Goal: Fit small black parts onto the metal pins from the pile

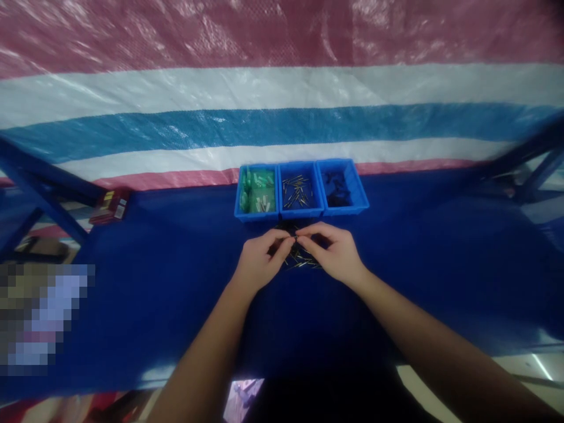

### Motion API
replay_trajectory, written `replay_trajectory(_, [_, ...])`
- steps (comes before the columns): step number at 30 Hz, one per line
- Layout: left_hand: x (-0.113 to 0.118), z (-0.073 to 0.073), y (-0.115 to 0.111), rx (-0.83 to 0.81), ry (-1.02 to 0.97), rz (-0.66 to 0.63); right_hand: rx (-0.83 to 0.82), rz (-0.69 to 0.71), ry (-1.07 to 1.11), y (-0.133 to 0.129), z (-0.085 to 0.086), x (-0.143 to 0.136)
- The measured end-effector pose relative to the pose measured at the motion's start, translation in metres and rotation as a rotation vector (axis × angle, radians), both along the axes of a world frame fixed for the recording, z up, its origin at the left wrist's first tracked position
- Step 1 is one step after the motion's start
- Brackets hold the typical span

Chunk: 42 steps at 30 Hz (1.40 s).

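My left hand (263,257) and my right hand (333,254) meet fingertip to fingertip over the blue table. Both pinch at the same spot, and whatever lies between the fingertips is too small and dim to name. Below them is a loose pile of thin, brass-coloured metal pins (304,259), partly covered by the hands. Just beyond stand three blue bins side by side. The left bin (256,217) has small clear or white pieces in a green bag, the middle bin (303,212) similar thin metal pins (297,191), the right bin (348,210) small dark pieces (337,189).
A dark red box (110,205) with a label sits at the table's far left, near a blue metal frame (48,182). Striped plastic sheeting (282,126) hangs behind the blue tabletop (176,264). Another frame leg (524,147) stands at the right.
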<state>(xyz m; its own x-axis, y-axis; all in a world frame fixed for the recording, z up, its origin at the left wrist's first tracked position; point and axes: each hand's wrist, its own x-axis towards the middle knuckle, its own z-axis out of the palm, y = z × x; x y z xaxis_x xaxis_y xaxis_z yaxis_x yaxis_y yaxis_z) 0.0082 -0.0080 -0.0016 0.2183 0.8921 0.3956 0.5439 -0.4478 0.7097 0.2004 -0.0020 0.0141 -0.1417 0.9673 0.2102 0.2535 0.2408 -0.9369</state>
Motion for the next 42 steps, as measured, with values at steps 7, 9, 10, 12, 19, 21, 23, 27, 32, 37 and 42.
replay_trajectory(7, [0.0,0.0004,0.0001,-0.033,-0.009,-0.008,-0.006,-0.001,-0.003,-0.001,-0.0003,-0.0007])
replay_trajectory(9, [-0.0006,0.0002,0.0005,-0.034,0.01,-0.009,0.006,0.003,-0.011,-0.0015,0.0001,-0.001])
replay_trajectory(10, [-0.0009,0.0,0.0006,-0.03,0.017,-0.012,0.008,0.003,-0.015,-0.0017,0.0004,-0.0012])
replay_trajectory(12, [-0.0009,-0.0006,0.0006,-0.019,0.013,-0.01,-0.001,0.001,-0.012,-0.0019,0.0009,-0.0016])
replay_trajectory(19, [0.0004,0.0007,-0.0007,-0.05,-0.009,-0.01,-0.007,-0.002,-0.007,-0.0021,0.0013,-0.0033])
replay_trajectory(21, [-0.0001,0.0021,-0.0003,-0.061,0.015,-0.012,0.005,0.016,-0.006,-0.0025,0.0016,-0.004])
replay_trajectory(23, [-0.0005,0.0028,0.0,-0.063,0.024,-0.014,0.012,0.029,-0.005,-0.0028,0.0019,-0.0046])
replay_trajectory(27, [0.0005,0.0018,-0.0002,-0.046,-0.023,-0.01,-0.011,0.007,0.011,-0.0031,0.0017,-0.0049])
replay_trajectory(32, [0.0025,0.0001,-0.0011,-0.054,-0.024,-0.022,-0.021,-0.003,0.006,-0.0029,0.0017,-0.0044])
replay_trajectory(37, [0.0017,0.0006,-0.0009,-0.095,0.017,-0.023,0.036,0.017,-0.008,-0.0032,0.0027,-0.0048])
replay_trajectory(42, [0.0029,0.0007,-0.0013,-0.072,-0.05,-0.033,0.024,0.001,0.005,-0.0027,0.0018,-0.0039])
